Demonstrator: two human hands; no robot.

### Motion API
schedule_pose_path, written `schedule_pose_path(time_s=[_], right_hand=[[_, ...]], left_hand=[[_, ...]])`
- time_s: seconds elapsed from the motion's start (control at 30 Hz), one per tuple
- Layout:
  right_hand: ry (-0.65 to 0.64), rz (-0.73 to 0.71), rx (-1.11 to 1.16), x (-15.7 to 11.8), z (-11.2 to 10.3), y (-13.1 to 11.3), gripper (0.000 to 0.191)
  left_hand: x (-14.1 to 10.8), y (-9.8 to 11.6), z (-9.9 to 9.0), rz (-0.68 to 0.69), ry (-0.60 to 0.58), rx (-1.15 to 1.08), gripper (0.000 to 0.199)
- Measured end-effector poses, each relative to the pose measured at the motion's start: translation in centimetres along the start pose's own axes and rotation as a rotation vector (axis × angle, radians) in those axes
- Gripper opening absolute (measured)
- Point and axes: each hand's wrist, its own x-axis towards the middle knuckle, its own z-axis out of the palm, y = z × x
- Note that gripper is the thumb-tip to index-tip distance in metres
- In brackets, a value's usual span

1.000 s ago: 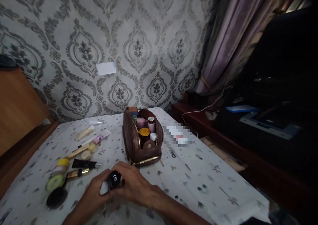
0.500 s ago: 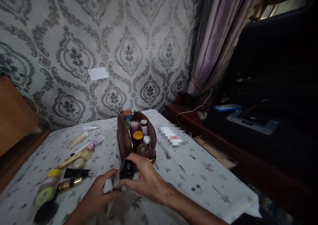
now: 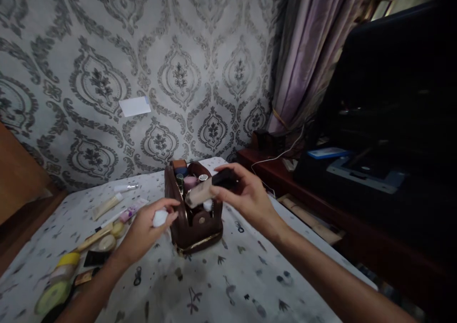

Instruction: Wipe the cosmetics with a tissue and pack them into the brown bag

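A brown makeup bag (image 3: 177, 220) stands unzipped on the table, packed with several bottles and jars. Over its opening, my right hand (image 3: 252, 201) grips a foundation bottle (image 3: 200, 193) by its black cap (image 3: 224, 178). The bottle is tilted, its beige base pointing left and down into the bag's mouth. Beside the bag's left wall is my left hand (image 3: 143, 228), curled around a white wad (image 3: 160, 218) that looks like tissue. Inside the bag, a pink item (image 3: 190, 183) and a small white lid (image 3: 207, 205) show. The bottle partly hides the other contents.
Tubes, a concealer-like black tube (image 3: 96, 258) and a yellow-lidded jar (image 3: 67, 261) lie to the left, partly behind my left arm. The table (image 3: 214, 289) has a patterned white cloth. A dark screen-like panel (image 3: 385, 99) and a white cable (image 3: 280, 157) are at right.
My right hand has lifted the foundation bottle away from my left hand, up and right over the bag. My left hand has moved up to the bag's side, still with the white wad.
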Motion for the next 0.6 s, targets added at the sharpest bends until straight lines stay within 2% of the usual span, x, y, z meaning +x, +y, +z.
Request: schedule_pose_path(time_s=[0.07, 0.13, 0.2, 0.27, 0.33, 0.43, 0.6], right_hand=[[0.056, -0.033, -0.036, 1.8, -0.7, 0.4, 0.035], [0.083, -0.086, -0.091, 3.8, -1.0, 1.1, 0.037], [0.077, -0.125, -0.140, 6.0, -1.1, 2.1, 0.036], [0.047, -0.148, -0.175, 8.2, -0.8, 3.2, 0.034], [0.006, -0.163, -0.207, 10.4, -0.4, 4.5, 0.033], [-0.053, -0.168, -0.259, 13.5, 0.5, 6.2, 0.033], [-0.205, -0.105, -0.283, 16.9, 1.8, 8.6, 0.037]], left_hand=[[1.4, 0.0, 0.0, 0.120, 0.014, 0.271, 0.027], [2.5, -0.1, 0.0, 0.208, -0.014, 0.535, 0.035], [3.1, 0.1, -0.1, 0.239, -0.084, 0.760, 0.052], [3.5, 0.5, -0.5, 0.231, -0.153, 0.892, 0.062], [3.7, 0.9, -1.0, 0.206, -0.201, 0.927, 0.058], [3.6, 0.8, -1.6, 0.188, -0.200, 0.835, 0.047], [2.9, -1.2, -1.4, 0.273, -0.048, 0.673, 0.047]])
